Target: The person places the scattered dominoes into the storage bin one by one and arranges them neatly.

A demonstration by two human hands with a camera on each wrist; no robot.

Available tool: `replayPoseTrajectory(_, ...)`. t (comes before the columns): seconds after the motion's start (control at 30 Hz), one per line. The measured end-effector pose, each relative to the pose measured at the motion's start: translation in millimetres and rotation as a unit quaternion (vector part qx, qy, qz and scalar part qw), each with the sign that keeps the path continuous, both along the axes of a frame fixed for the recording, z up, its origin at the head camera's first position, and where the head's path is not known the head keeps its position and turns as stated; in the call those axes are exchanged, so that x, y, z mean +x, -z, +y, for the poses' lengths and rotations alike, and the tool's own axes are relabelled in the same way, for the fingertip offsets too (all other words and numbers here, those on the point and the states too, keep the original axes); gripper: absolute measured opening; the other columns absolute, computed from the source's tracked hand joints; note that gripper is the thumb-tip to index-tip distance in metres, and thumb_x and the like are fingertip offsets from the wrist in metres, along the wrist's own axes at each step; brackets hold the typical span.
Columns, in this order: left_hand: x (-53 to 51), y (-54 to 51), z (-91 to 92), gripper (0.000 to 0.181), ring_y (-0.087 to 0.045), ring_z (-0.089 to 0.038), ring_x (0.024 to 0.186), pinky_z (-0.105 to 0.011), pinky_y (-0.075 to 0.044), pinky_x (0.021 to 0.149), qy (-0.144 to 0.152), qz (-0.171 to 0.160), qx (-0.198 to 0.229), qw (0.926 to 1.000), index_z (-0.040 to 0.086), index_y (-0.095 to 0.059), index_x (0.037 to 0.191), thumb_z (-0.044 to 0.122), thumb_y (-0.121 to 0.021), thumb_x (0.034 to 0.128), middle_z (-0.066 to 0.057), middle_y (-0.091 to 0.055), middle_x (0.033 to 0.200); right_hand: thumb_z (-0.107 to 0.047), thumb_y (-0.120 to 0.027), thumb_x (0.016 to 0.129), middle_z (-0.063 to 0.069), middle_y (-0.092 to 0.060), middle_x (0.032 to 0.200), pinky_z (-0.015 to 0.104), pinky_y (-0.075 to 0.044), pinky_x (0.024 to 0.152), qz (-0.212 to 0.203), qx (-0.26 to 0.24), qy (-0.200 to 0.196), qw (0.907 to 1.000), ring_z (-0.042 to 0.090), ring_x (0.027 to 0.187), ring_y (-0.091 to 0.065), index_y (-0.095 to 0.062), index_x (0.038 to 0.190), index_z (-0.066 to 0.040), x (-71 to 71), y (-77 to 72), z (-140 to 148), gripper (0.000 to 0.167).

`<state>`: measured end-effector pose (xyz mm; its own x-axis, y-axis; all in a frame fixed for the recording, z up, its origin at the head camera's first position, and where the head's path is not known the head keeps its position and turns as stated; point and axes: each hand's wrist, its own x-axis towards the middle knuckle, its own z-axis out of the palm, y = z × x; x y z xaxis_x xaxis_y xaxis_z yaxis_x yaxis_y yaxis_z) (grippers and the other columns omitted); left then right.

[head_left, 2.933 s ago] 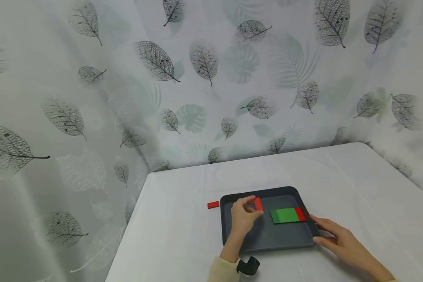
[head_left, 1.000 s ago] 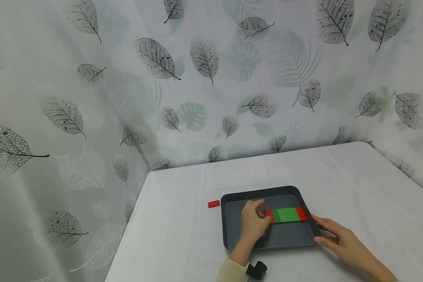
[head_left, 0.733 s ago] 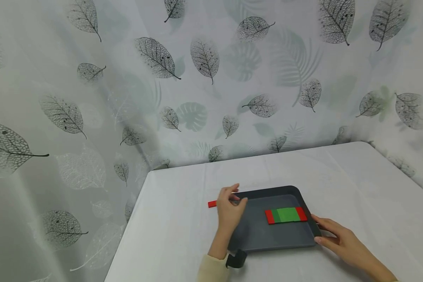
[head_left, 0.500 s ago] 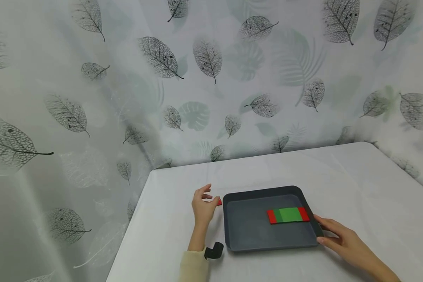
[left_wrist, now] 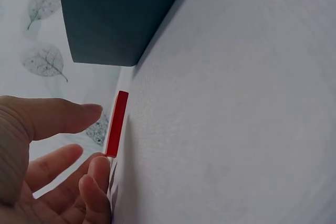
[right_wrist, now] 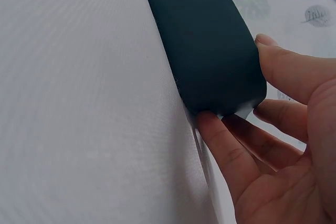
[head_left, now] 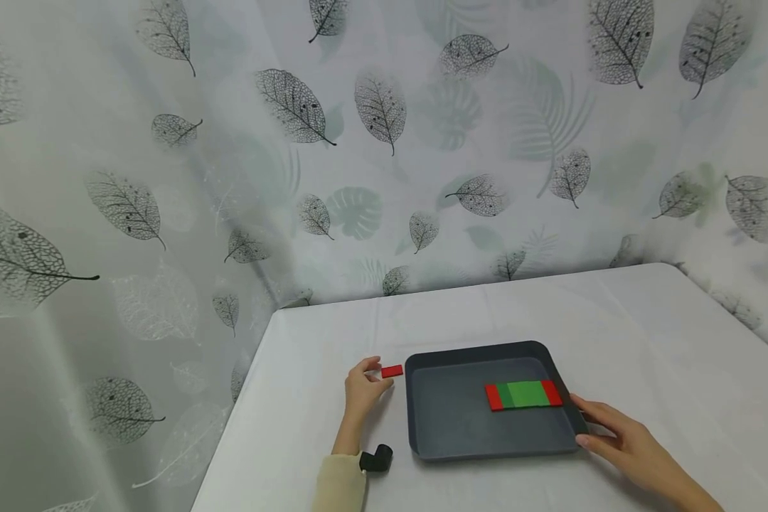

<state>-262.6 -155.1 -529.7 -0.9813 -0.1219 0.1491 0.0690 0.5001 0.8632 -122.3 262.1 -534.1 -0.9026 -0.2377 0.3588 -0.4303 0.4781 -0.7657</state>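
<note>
A loose flat red block (head_left: 392, 370) lies on the white table just left of the dark grey baking tray (head_left: 448, 430). My left hand (head_left: 361, 390) is around its left end, thumb and fingers apart. In the left wrist view the thumb stands clear of the red block (left_wrist: 117, 124), while curled fingertips are at its lower end; contact is unclear. My right hand (head_left: 627, 441) holds the tray's right side near the front corner, between thumb and fingers. Inside the tray, a row joins a red block (head_left: 493, 397), dark green and light green pieces (head_left: 526, 394), and another red block (head_left: 552, 392).
The white-covered table (head_left: 320, 341) extends around the tray. A leaf-patterned curtain (head_left: 384, 185) hangs behind it and along the left. A black wrist camera (head_left: 376, 459) sits on the left wrist.
My left hand set a red block at the left end of the row, let go, moved left out of the tray and lowered beside the loose red block. The right hand stays on the tray.
</note>
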Motion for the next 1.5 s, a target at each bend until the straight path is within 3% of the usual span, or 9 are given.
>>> replayPoseTrajectory(0.43, 5.8, -0.5, 9.5, 0.051, -0.058, -0.010, 0.067, -0.022, -0.047, 0.061, 0.026, -0.002, -0.027, 0.9993, -0.004, -0.066, 0.116, 0.000, -0.079, 0.0668, -0.013, -0.069, 0.085, -0.006, -0.069, 0.089, -0.031, -0.045, 0.130, 0.011, -0.051, 0.077, -0.002, 0.016, 0.018, 0.9997, -0.025, 0.117, -0.037, -0.047, 0.142, 0.001, -2.4, 1.7, 4, 0.058)
replayPoseTrajectory(0.63, 0.8, 2.5, 5.2, 0.058, -0.056, -0.017, 0.075, -0.022, -0.044, 0.065, 0.067, -0.007, -0.039, 0.9970, -0.001, -0.064, 0.121, -0.001, -0.083, 0.0656, -0.015, -0.062, 0.096, -0.002, -0.068, 0.088, -0.033, -0.044, 0.131, 0.012, -0.052, 0.076, -0.001, -0.002, 0.006, 1.0000, -0.021, 0.114, -0.044, -0.048, 0.139, 0.005, -2.5, 4.2, 3, 0.056)
replayPoseTrajectory(0.8, -7.1, 3.2, -4.3, 0.065, -0.053, -0.017, 0.079, -0.024, -0.042, 0.067, 0.117, -0.036, -0.068, 0.9901, 0.006, -0.064, 0.126, 0.001, -0.085, 0.0641, -0.015, -0.059, 0.107, -0.002, -0.068, 0.088, -0.034, -0.043, 0.132, 0.014, -0.053, 0.074, -0.005, -0.010, 0.000, 0.9999, -0.018, 0.112, -0.047, -0.047, 0.139, 0.007, -0.9, 6.5, 2, 0.056)
replayPoseTrajectory(1.03, -18.1, 0.5, -13.6, 0.064, -0.051, -0.014, 0.078, -0.025, -0.043, 0.063, 0.180, -0.068, -0.093, 0.9770, 0.010, -0.065, 0.127, 0.000, -0.083, 0.0665, -0.011, -0.054, 0.109, -0.003, -0.068, 0.088, -0.035, -0.042, 0.131, 0.014, -0.053, 0.074, -0.011, -0.006, 0.004, 0.9999, -0.020, 0.112, -0.046, -0.047, 0.139, 0.007, 0.5, 6.3, 0, 0.057)
replayPoseTrajectory(1.33, -21.4, -4.2, -16.8, 0.060, -0.049, -0.013, 0.076, -0.024, -0.045, 0.060, 0.199, -0.093, -0.105, 0.9699, 0.012, -0.066, 0.125, 0.002, -0.083, 0.0687, -0.009, -0.050, 0.110, 0.000, -0.068, 0.088, -0.036, -0.041, 0.132, 0.015, -0.054, 0.072, -0.012, -0.012, -0.006, 0.9998, -0.018, 0.111, -0.047, -0.045, 0.141, 0.006, -1.2, 7.0, 3, 0.059)
replayPoseTrajectory(1.5, -25.5, -6.1, -18.4, 0.055, -0.049, -0.012, 0.074, -0.024, -0.045, 0.060, 0.206, -0.091, -0.111, 0.9679, 0.010, -0.068, 0.122, 0.001, -0.082, 0.0695, -0.008, -0.050, 0.110, -0.001, -0.069, 0.087, -0.035, -0.042, 0.133, 0.013, -0.053, 0.073, -0.001, -0.004, 0.002, 1.0000, -0.020, 0.114, -0.045, -0.046, 0.140, 0.006, -1.7, 5.1, 1, 0.058)
